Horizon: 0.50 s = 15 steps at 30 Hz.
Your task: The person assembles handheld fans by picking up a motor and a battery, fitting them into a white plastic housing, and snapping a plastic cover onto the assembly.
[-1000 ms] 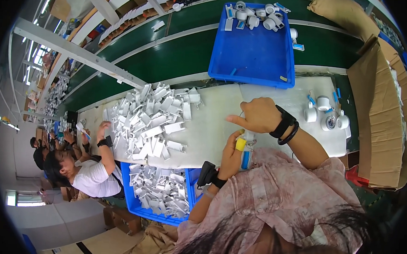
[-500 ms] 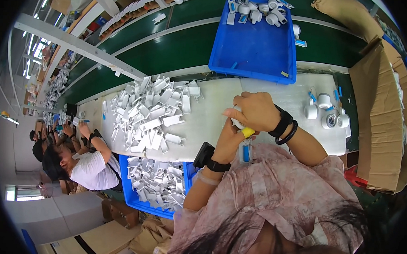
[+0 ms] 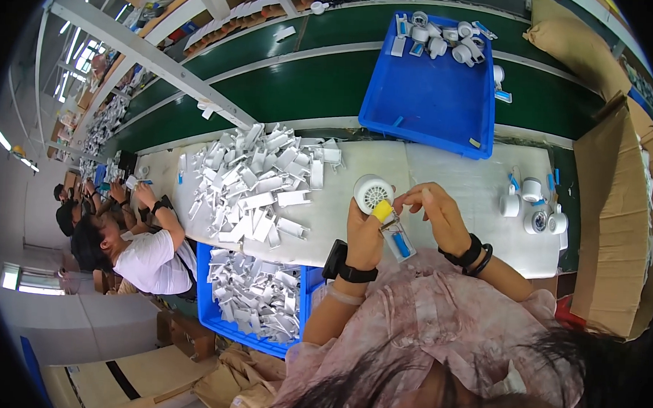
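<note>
My left hand (image 3: 364,239) is closed around a small white fan-like device (image 3: 372,192). Its round, slotted grille faces up, and a clear rectangular part (image 3: 399,242) with a blue strip inside sticks out below. Against the grille lies a yellow tip (image 3: 382,211), apparently a cover on my left thumb. Just right of the device is my right hand (image 3: 444,219), fingers apart and partly bent, with nothing visible in it. Whether its fingertips touch the device, I cannot tell. Several similar white devices (image 3: 532,190) lie on the table to the right.
White plastic housings (image 3: 257,182) are heaped left on the table (image 3: 432,165); more fill a blue crate (image 3: 205,294) below. A blue tray (image 3: 428,98) holding finished-looking devices stands at the back. A cardboard box (image 3: 614,219) flanks the right. Co-workers (image 3: 150,265) sit at left.
My hands were together over the device; now my right hand has come away to the right and opened. My left hand has raised the device, showing its grille. The whole view has shifted slightly.
</note>
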{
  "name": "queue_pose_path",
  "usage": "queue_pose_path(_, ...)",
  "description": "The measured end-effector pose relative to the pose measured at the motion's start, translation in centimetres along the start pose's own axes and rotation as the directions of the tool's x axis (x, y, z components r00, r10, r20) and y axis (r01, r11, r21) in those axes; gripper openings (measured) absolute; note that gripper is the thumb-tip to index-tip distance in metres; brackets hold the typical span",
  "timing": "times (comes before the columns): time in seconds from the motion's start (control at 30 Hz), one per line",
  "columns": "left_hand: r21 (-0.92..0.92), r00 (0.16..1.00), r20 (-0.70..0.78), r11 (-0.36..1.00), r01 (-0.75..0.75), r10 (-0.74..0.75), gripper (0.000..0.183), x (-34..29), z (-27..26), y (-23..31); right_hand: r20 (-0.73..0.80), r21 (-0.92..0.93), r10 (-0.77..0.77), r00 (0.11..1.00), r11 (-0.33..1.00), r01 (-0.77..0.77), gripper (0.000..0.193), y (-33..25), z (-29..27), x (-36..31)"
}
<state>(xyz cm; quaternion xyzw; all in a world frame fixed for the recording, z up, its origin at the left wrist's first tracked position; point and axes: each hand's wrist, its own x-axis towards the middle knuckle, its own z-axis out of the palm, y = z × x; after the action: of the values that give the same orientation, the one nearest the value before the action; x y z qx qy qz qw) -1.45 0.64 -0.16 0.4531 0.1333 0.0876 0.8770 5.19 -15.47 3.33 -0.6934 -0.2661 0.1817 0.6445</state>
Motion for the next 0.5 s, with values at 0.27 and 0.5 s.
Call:
queue_pose_path(0.27,-0.045,0.99,-0.084,0.992,-0.121,0.117,0.043,-0.4,-0.8,-0.7,0.116,0.108,0.009,0.993,0.994,-0.021,0.053,1.6,2.0,-0.7)
queue_pose_path(0.5,-0.02,0.944,-0.198,0.962,-0.273,0.264,0.041,-1.6,-0.8,-0.1,0.285,-0.188,-0.116,0.951,0.966,0.175,0.062,1.5,4.5,-1.4)
